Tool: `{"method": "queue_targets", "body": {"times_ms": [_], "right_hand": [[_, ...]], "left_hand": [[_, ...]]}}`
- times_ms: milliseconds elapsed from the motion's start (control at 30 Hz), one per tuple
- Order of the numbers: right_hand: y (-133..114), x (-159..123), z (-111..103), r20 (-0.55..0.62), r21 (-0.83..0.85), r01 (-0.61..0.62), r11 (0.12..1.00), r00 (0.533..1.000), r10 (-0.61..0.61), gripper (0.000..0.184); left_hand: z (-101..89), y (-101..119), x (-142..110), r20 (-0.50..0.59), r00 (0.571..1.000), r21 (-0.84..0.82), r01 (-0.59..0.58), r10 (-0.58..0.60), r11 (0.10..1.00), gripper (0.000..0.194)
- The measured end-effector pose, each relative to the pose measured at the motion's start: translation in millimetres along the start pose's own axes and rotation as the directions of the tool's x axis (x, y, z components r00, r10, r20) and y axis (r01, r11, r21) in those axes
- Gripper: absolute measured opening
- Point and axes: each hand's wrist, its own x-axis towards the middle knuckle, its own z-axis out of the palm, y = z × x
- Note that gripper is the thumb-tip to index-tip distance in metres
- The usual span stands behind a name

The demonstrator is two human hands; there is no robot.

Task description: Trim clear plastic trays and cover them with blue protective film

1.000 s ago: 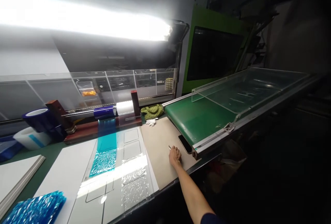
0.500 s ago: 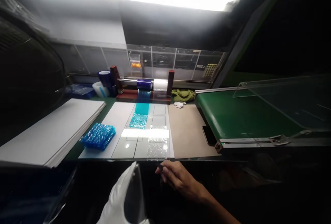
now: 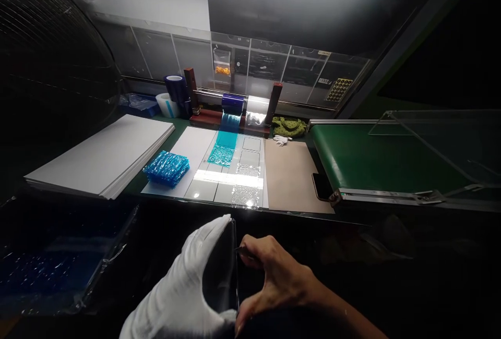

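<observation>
My left hand (image 3: 183, 281), in a white glove, grips a thin, dark, glassy panel (image 3: 219, 271) by its opposite edges. The panel stands nearly edge-on to me, below the table's front edge. My right hand (image 3: 277, 276) is bare and close to the panel's right side. Its curled fingers hold a small dark pointed thing (image 3: 245, 251), whose tip is at the panel's edge; its kind I cannot make out. The right thumb reaches down to the panel's lower corner.
A stack of blue film pieces (image 3: 166, 168) lies beside a marked sheet (image 3: 203, 188) under strips from a film roll holder (image 3: 207, 116). White boards (image 3: 105, 156) are stacked left; a phone (image 3: 323, 186) lies by a green conveyor belt (image 3: 376, 156) at right.
My view has tilted down and shifted. The panel has turned more upright and edge-on. My right hand has come nearer to it, the thumb now spread down to its lower corner.
</observation>
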Motion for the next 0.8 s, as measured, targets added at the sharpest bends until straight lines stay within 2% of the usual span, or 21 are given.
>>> {"method": "queue_targets", "body": {"times_ms": [300,400,633,800], "right_hand": [[-4,-5,11,0.036,-0.032,0.014,0.999,0.999,-0.013,0.067],[-4,-4,15,0.082,-0.03,0.017,0.999,0.996,-0.015,0.068],[-7,-5,19,0.103,-0.088,0.022,0.996,0.995,-0.013,0.065],[-7,-8,23,0.104,-0.022,0.011,1.0,0.995,-0.008,0.062]], "left_hand": [[-6.5,3,-15,0.022,1.0,-0.027,0.009,-0.008,1.0,0.115],[-8.8,5,-16,0.027,1.0,-0.055,-0.011,0.012,0.998,0.113],[-13.3,4,-16,0.109,0.994,-0.052,0.03,-0.024,0.998,0.114],[-11.0,0,-18,0.13,0.991,-0.054,0.024,-0.017,0.998,0.111]]}}
